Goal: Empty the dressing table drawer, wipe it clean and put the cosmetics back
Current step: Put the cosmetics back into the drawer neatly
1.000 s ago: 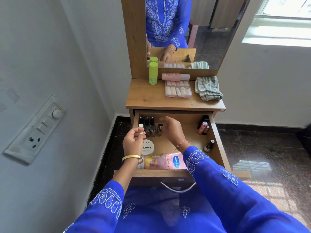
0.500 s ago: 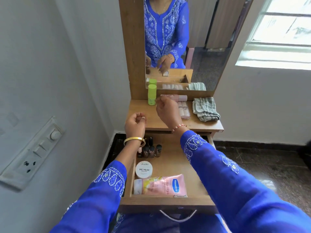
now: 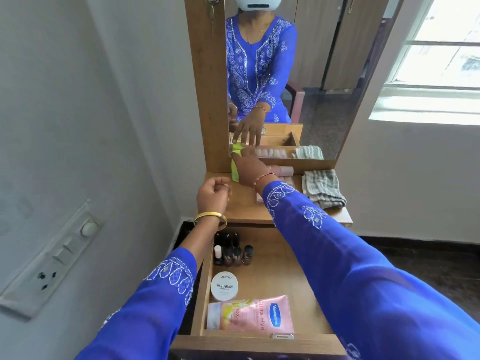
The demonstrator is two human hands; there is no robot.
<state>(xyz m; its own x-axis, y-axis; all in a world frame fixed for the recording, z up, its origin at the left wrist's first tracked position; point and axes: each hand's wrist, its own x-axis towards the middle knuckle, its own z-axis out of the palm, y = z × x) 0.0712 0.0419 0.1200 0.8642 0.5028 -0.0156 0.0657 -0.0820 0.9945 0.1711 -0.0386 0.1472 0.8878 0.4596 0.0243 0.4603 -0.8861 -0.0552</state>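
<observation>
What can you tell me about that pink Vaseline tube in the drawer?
The pink Vaseline tube lies flat on its side at the front of the open wooden drawer, against the front wall. It looks like soft, glossy plastic, pink with a yellow patch and a blue oval logo, its pale cap end pointing to the drawer's left wall. The round white nail polish jar sits just behind it. Neither hand touches it.

Right hand [image 3: 250, 166] has moved from the drawer [image 3: 272, 266] up to the green bottle [image 3: 235, 167] on the table [image 3: 244, 206].
</observation>
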